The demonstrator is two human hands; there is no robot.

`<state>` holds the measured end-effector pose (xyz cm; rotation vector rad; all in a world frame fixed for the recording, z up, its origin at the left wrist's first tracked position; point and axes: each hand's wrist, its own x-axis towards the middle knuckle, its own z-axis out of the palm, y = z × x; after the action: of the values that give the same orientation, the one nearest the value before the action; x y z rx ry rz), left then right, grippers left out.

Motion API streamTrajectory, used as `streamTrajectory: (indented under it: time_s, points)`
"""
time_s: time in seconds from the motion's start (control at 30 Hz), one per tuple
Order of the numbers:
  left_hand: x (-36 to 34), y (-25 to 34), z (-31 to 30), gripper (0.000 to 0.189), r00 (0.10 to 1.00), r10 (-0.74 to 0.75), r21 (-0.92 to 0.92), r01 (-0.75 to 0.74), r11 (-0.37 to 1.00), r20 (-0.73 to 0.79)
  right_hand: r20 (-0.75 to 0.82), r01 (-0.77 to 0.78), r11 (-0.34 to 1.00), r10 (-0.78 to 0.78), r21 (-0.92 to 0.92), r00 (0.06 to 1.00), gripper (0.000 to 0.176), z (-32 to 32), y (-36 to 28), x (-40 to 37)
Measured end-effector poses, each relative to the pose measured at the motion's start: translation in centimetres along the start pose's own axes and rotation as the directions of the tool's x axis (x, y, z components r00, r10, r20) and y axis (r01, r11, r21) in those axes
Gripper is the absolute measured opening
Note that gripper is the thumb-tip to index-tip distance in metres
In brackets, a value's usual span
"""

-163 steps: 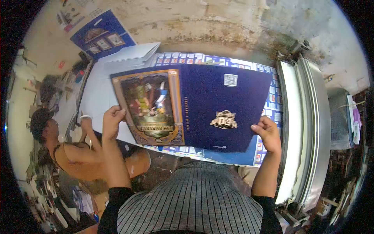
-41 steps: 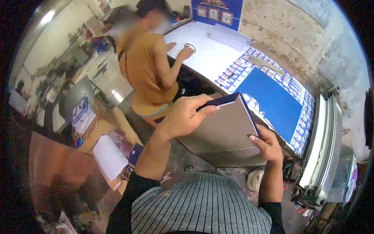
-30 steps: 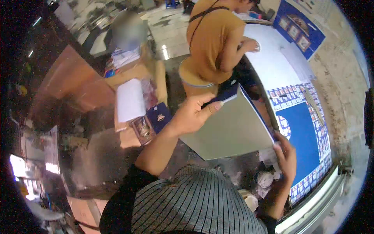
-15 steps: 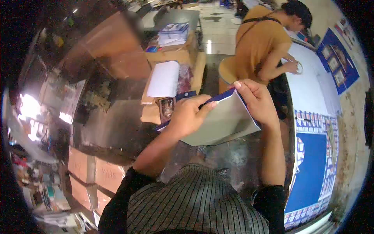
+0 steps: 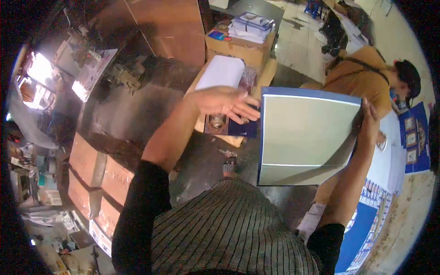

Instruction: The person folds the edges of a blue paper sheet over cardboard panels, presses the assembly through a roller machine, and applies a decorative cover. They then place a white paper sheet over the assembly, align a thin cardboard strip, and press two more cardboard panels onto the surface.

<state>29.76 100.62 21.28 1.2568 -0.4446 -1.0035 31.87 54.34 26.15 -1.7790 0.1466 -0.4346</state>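
A blue-edged grey board [image 5: 309,133], looking like a cover with its inner side facing me, is upright in front of me. A white line and a crease run across its lower part. My right hand [image 5: 368,120] grips its right edge, the thumb side partly hidden behind it. Left of the board, my left hand [image 5: 224,105] is open with its fingers spread, close to the left edge and apart from it. Beneath that hand lies a dark blue piece with a framed picture [image 5: 217,123] on brown packaging.
Beyond my left hand are a white sheet [image 5: 221,73] and a carton [image 5: 243,51] bearing a stack of booklets [image 5: 252,27]. Several taped cartons [image 5: 87,158] stand at lower left. A person in a mustard shirt [image 5: 362,75] bends over the white worktable [image 5: 387,160] at right.
My left hand has let go of the board and opened. The board has turned to face me, moving right in my right hand. The view has shifted, putting the other person farther right.
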Motion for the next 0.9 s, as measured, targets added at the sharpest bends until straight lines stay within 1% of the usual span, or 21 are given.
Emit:
streamTrajectory:
  time_s: [0.03, 0.07, 0.1, 0.13, 0.2, 0.23, 0.27, 0.33, 0.37, 0.4, 0.47, 0.53, 0.57, 0.6, 0.67, 0.73, 0.77, 0.8, 0.83, 0.87, 0.9]
  points:
    - [-0.3, 0.0, -0.2, 0.066, 0.997, 0.073, -0.01, -0.074, 0.997, -0.03, -0.003, 0.016, 1.0, -0.016, -0.008, 1.0, 0.038, 0.7, 1.5, 1.4]
    - [-0.4, 0.1, 0.1, 0.068, 0.984, 0.158, 0.132, -0.147, 0.98, -0.079, -0.003, -0.047, 0.987, 0.048, 0.156, 0.999, 0.04, 1.5, 3.4, 3.0]
    - [0.5, -1.7, -0.8, 0.061, 0.97, 0.178, 0.147, -0.154, 0.977, -0.164, 0.009, -0.108, 0.943, 0.111, 0.315, 0.994, 0.042, 2.4, 4.1, 4.2]
    - [1.9, -3.5, -1.8, 0.055, 0.951, 0.19, 0.16, -0.153, 0.975, -0.246, 0.009, -0.103, 0.948, 0.105, 0.301, 0.994, 0.042, 3.4, 3.8, 4.4]
    - [3.1, -3.2, -2.5, 0.042, 0.978, 0.149, 0.275, -0.104, 0.956, -0.148, -0.057, -0.16, 0.966, 0.175, 0.204, 0.983, 0.049, 5.7, 3.4, 4.1]
    - [4.4, -4.4, -3.2, 0.036, 0.964, 0.242, 0.272, -0.205, 0.94, -0.11, -0.101, -0.177, 0.946, 0.211, 0.272, 0.972, 0.056, 6.4, 3.9, 4.4]
    - [4.7, -5.6, -4.3, 0.044, 0.983, 0.083, 0.288, -0.032, 0.957, -0.164, -0.095, -0.179, 0.949, 0.209, 0.259, 0.973, 0.056, 6.7, 4.8, 4.8]
    - [4.3, -6.8, -4.0, 0.042, 0.964, 0.144, 0.321, -0.067, 0.945, -0.222, 0.084, -0.224, 0.859, 0.21, 0.46, 0.974, 0.057, 8.4, 6.5, 6.1]
    - [3.3, -7.1, -3.7, 0.047, 0.934, 0.106, 0.256, -0.017, 0.967, -0.341, 0.026, 0.101, 0.995, -0.101, -0.022, 0.995, 0.053, 10.2, 8.4, 5.9]
    - [2.9, -7.4, -4.6, 0.047, 0.933, 0.101, 0.25, -0.012, 0.968, -0.344, -0.062, -0.003, 0.986, -0.007, -0.165, 0.998, 0.047, 13.9, 7.0, 6.0]
    - [2.3, -8.5, -5.3, 0.052, 0.897, 0.008, 0.055, 0.018, 0.998, -0.443, 0.071, -0.247, 0.969, 0.248, -0.021, 0.966, 0.049, 16.6, 6.1, 7.5]
    - [2.1, -9.4, -5.4, 0.053, 0.87, 0.004, 0.09, 0.047, 0.995, -0.494, 0.141, -0.238, 0.971, 0.239, -0.027, 0.961, 0.045, 17.3, 7.8, 8.9]
    - [2.5, -9.6, -5.5, 0.054, 0.853, 0.012, 0.149, 0.077, 0.986, -0.521, 0.124, -0.187, 0.982, 0.185, 0.007, 0.975, 0.039, 18.0, 9.3, 10.0]
    - [3.1, -9.9, -5.6, 0.055, 0.84, 0.014, 0.206, 0.117, 0.972, -0.542, 0.184, -0.166, 0.98, 0.144, 0.11, 0.972, 0.03, 18.8, 11.1, 10.3]
    - [4.8, -15.1, -7.1, 0.055, 0.818, 0.018, 0.155, 0.088, 0.984, -0.575, 0.179, -0.288, 0.955, 0.273, 0.064, 0.945, 0.027, 22.0, 10.6, 10.0]
    - [3.3, -18.0, -7.5, 0.05, 0.722, 0.088, 0.079, -0.046, 0.996, -0.687, 0.384, -0.324, 0.937, 0.254, 0.13, 0.888, 0.028, 24.4, 19.6, 12.1]
    - [3.0, -21.2, -7.9, 0.047, 0.702, 0.057, -0.058, -0.139, 0.989, -0.709, 0.445, -0.285, 0.958, 0.249, 0.014, 0.86, 0.028, 27.5, 20.4, 11.5]
    - [2.3, -24.3, -7.5, 0.044, 0.685, 0.016, -0.198, -0.233, 0.952, -0.728, 0.565, -0.367, 0.925, 0.249, 0.102, 0.786, 0.03, 30.4, 21.9, 10.7]
    - [1.0, -25.6, -6.2, 0.04, 0.533, -0.134, -0.242, -0.137, 0.961, -0.835, 0.616, -0.439, 0.899, 0.34, 0.011, 0.711, 0.033, 32.9, 24.8, 10.2]
    - [-0.3, -26.4, -5.9, 0.037, 0.343, -0.258, -0.292, -0.051, 0.955, -0.903, 0.733, -0.487, 0.871, 0.294, 0.059, 0.614, 0.04, 35.5, 23.5, 9.1]
    - [-1.9, -24.2, -6.1, 0.036, 0.28, -0.272, -0.282, 0.004, 0.959, -0.921, 0.752, -0.7, 0.713, 0.444, 0.032, 0.486, 0.046, 38.2, 26.7, 9.1]
